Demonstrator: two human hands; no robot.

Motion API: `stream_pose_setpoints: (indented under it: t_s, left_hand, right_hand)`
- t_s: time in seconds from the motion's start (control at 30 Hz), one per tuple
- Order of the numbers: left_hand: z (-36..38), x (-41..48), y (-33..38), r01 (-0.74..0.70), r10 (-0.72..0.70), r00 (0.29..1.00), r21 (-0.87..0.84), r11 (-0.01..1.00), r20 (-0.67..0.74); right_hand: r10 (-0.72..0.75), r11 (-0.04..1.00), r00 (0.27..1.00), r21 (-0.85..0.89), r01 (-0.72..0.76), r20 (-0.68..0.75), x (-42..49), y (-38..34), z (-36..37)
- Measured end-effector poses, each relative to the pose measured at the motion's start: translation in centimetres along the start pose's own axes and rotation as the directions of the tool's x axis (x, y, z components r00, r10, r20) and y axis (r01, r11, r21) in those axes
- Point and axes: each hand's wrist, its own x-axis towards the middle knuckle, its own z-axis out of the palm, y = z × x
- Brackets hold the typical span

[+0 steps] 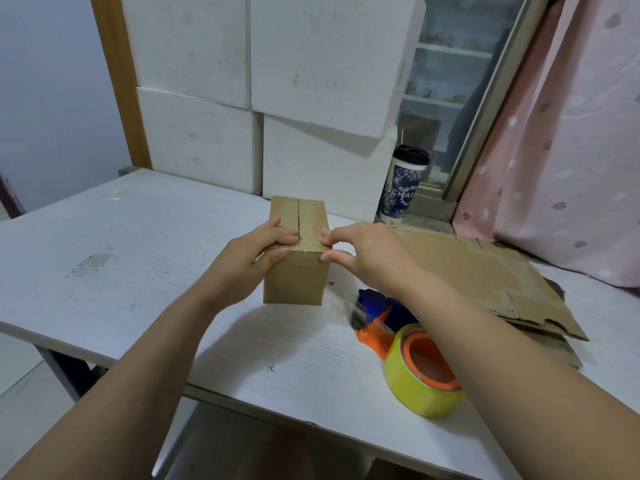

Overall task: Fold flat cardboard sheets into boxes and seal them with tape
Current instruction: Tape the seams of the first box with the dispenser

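My left hand (254, 252) grips the box's (296, 258) left top corner, fingers on the flap, thumb on the near face. Box upright mid-table (138, 237), flaps closed. My right hand (367, 252) pinches its right top edge. Tape dispenser (408, 355) near-right of box; flat cardboard (485, 275) right of box; cup (403, 183) behind-right.
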Motion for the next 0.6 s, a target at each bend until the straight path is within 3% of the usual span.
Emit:
stream_pose_setpoints:
  t_s: [0.13,0.23,0.33,0.4,0.53,0.6]
  left_hand:
    - [-0.2,-0.6,-0.4,-0.032,0.029,0.999,0.087,0.996,0.034]
    - [0.6,-1.0,0.2,-0.036,0.054,0.996,0.234,0.972,-0.072]
    - [2.2,-1.1,2.4,0.067,0.003,0.98,0.345,0.936,-0.198]
    - [3.3,-1.2,3.7,0.081,0.0,0.967,0.311,0.947,-0.254]
    - [3.2,-2.2,4.4,-0.098,0.131,0.943,0.123,0.988,-0.305]
    - [1.8,-2.8,3.4,-0.071,0.175,0.936,0.323,0.944,-0.306]
  right_hand:
    - [-0.02,0.997,0.999,0.071,0.018,0.029,-0.3,-0.1,-0.8]
    - [-0.005,0.999,0.997,-0.045,0.009,0.078,-0.2,-0.8,-1.1]
    - [0.07,0.988,0.998,-0.139,-0.068,0.007,-0.5,-2.2,-0.5]
    - [0.105,0.994,0.993,-0.025,-0.106,-0.049,-0.9,-3.7,-0.1]
    - [0.141,0.976,0.989,0.161,-0.147,0.053,-1.0,-5.1,0.3]
    - [0.159,0.968,0.986,0.19,-0.167,0.055,-1.2,-5.1,0.1]
